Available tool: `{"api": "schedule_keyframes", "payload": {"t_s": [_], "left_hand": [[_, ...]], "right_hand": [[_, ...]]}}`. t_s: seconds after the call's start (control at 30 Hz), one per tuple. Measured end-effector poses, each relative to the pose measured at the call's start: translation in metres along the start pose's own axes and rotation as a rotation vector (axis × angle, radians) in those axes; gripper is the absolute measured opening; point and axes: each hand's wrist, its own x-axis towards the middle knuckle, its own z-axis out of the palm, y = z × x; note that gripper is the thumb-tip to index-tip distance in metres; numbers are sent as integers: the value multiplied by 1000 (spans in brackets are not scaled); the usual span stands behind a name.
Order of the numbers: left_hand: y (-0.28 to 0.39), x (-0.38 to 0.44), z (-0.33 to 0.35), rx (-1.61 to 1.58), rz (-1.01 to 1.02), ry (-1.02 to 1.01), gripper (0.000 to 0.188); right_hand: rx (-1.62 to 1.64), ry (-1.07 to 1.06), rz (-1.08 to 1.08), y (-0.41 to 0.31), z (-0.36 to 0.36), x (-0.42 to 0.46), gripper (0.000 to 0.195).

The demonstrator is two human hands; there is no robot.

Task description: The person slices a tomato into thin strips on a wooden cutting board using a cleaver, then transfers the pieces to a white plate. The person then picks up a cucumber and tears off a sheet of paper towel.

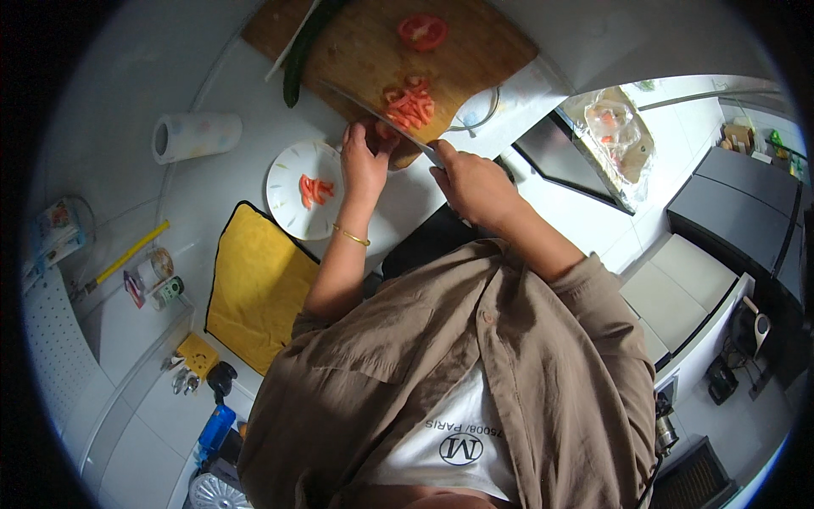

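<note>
My right hand (477,184) grips a kitchen knife (407,137), its blade slanting up and left across the near end of a wooden cutting board (356,57). Beside the blade, my left hand (365,156) holds a piece of tomato (385,131) against the board, partly hidden by the fingers. Just past the blade lies a small heap of cut tomato strips (412,105). Farther up the board rests a tomato half (423,32), cut face up. Left of my left hand, a white plate (289,207) carries several tomato strips (315,191).
A cucumber (296,73) and a thin white stalk (289,48) lie over the board's left side. Paper towels (200,137) and a yellow cloth (261,286) are on the left. Right of the board sits a round clear dish (480,111); beyond it, a bag-lined box (613,140).
</note>
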Motion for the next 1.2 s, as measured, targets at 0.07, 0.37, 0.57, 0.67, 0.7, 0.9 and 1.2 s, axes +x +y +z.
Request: {"api": "schedule_keyframes", "payload": {"t_s": [0.07, 0.37, 0.57, 0.67, 0.7, 0.9, 1.2], "left_hand": [[-1, 0, 2, 0, -26, -11, 44], [17, -5, -6, -246, -195, -26, 51], [5, -4, 1, -43, -67, 29, 47], [-2, -4, 4, -29, -48, 21, 42], [2, -5, 2, -51, -77, 9, 42], [3, -6, 1, -76, -86, -8, 37], [1, -2, 0, -76, -118, -11, 34]], "right_hand": [[-19, 52, -40, 6, 10, 10, 29], [253, 103, 1, 17, -6, 6, 31], [131, 30, -23, 0, -24, -24, 32], [126, 74, -66, 0, -18, -32, 32], [109, 76, -67, -1, -16, -34, 32], [77, 55, -68, -7, -21, -36, 31], [50, -12, -6, -10, -10, -5, 29]]}}
